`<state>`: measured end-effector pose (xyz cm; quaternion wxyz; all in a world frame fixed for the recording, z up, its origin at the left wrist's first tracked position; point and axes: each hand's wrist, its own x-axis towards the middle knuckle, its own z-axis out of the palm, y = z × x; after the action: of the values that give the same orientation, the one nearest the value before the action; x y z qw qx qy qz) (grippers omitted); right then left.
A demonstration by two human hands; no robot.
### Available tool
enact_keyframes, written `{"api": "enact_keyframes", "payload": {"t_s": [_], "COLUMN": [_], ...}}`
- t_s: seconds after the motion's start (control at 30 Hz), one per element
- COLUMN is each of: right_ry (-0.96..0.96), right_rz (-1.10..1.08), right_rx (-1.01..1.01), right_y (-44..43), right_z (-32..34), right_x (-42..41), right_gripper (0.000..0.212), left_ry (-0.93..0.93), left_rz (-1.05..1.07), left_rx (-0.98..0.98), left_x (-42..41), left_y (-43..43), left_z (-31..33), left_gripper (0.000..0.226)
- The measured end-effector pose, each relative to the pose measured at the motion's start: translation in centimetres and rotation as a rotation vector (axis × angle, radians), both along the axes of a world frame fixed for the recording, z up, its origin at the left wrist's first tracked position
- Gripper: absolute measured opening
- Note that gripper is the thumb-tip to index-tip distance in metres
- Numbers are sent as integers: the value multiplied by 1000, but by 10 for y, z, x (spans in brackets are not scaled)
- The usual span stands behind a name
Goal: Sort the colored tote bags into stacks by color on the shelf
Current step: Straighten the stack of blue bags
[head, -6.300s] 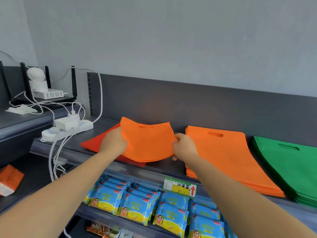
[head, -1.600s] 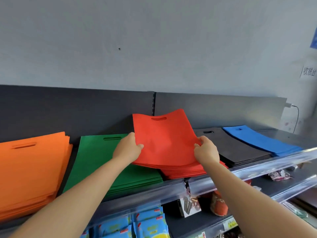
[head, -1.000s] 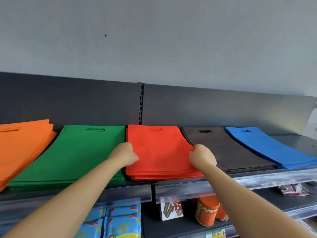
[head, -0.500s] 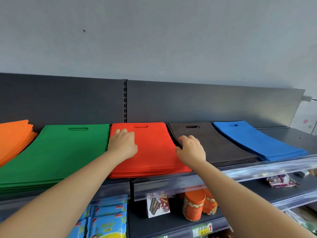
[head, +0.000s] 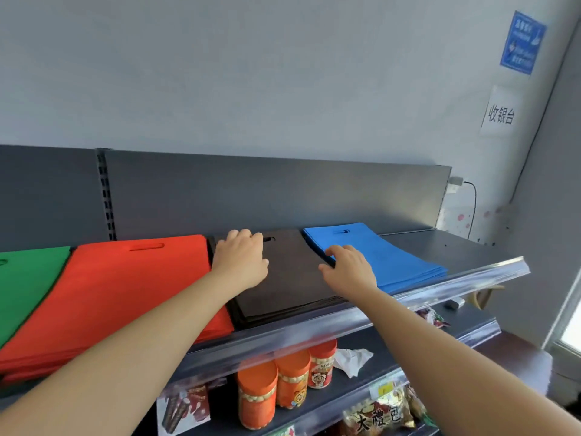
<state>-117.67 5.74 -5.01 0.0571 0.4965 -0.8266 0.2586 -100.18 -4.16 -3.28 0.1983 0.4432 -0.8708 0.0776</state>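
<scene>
Head view: we touch the black bags (head: 292,278).
Left hand (head: 240,262) near shelf's (head: 440,247) back edge, right hand (head: 349,269) nearer front; we cannot tell grips.

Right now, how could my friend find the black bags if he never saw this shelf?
Look along the top shelf. Flat stacks of bags lie in a row; the black stack sits between the red stack and the blue stack. It is the only dark one, and the left hand rests on it.
</scene>
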Motion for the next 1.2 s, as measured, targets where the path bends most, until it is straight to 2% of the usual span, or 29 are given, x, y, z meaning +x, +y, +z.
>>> {"api": "enact_keyframes", "payload": {"t_s": [0.4,0.5,0.6,0.7,0.87,1.03,1.13,1.2], "right_ry": [-2,-17,-24,-32,-26,-171,-378,-445], "right_rz": [-49,-66,-87,-106,-140,-151,-77,-26], "right_rx": [146,162,180,195,223,287,257,256], "right_y": [40,37,29,20,7,-3,-8,-11], "right_z": [-1,-7,-12,-15,-17,-19,-20,-24], "right_x": [-172,-204,-231,-254,-288,-320,-336,-340], "right_gripper": [46,46,47,47,48,57,64,65], "left_ry": [-112,-136,-192,-268,-289,-181,-50,84], "left_rz": [-44,-37,-5,71,121,204,239,262], "left_rx": [39,121,190,244,336,500,609,690], "left_x": [-168,-196,-217,-233,-255,-275,-286,-293], "left_y": [32,23,12,-1,-18,-25,-24,-20], "left_z": [-20,-23,-26,-24,-27,-27,-29,-32], "left_gripper": [37,29,8,20,23,21,21,21]}}
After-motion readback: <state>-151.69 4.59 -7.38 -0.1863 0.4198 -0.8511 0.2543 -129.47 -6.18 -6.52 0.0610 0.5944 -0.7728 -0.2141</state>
